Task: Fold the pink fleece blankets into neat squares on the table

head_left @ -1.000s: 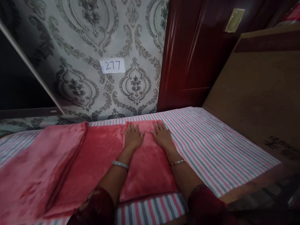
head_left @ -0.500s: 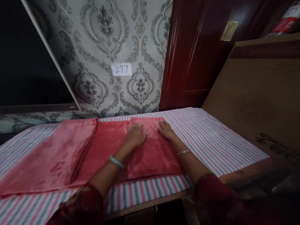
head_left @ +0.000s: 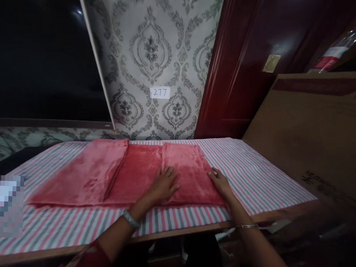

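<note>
Resting flat on red cloth (head_left: 141,169): L hand (head_left: 163,184), R hand (head_left: 220,181)

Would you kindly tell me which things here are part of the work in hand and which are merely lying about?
In use:
- red blanket, partly folded
- left hand, flat on the blanket
- right hand, at the blanket's right edge
- striped sheet under the blanket

Lying about:
- paper label "277" on the wallpaper
- cardboard box
- bottle

A folded cloth (head_left: 130,172) is being shown lying on the striped sheet (head_left: 252,171), with the left hand (head_left: 164,184) resting on it and the right hand (head_left: 220,181) at its right edge. A numbered label (head_left: 160,92) is being displayed on the wall (head_left: 157,43) behind, and a board (head_left: 309,130) is being leaned at the right.
</note>
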The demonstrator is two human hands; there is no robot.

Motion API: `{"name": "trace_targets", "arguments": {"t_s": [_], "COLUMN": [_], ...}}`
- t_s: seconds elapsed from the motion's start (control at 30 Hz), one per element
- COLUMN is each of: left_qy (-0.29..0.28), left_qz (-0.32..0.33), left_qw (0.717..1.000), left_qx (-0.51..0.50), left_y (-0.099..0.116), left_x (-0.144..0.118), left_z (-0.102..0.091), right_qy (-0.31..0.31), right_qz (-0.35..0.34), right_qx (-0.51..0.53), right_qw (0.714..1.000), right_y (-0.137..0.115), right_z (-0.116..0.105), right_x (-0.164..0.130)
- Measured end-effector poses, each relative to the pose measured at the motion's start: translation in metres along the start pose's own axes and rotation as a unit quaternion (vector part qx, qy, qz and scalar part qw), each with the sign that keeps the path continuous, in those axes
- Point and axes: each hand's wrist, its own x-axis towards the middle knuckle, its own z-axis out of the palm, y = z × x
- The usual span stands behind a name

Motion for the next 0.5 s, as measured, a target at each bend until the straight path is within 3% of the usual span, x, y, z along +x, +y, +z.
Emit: {"name": "trace_targets", "arguments": {"t_s": [0.1,0.2,0.37,0.5], "left_qy": [0.019,0.05,0.088,0.101], "left_qz": [0.079,0.113,0.094,0.089], "left_qw": [0.997,0.992,0.991,0.989], "left_qx": [-0.009,-0.001,0.045,0.058], "left_y": [0.0,-0.005,-0.014,-0.013], "left_x": [-0.05,-0.077,-0.07,-0.064], "left_z": [0.012,0.025,0.033,0.039], "right_qy": [-0.046,-0.099,-0.187,-0.221], "right_qz": [0.016,0.04,0.218,0.258], "right_qx": [0.092,0.209,0.386,0.395], "right_qw": [0.995,0.972,0.877,0.854], "right_y": [0.002,-0.004,-0.018,-0.023], "right_z": [-0.003,-0.005,-0.012,-0.013], "right_x": [-0.006,-0.012,-0.015,-0.01]}}
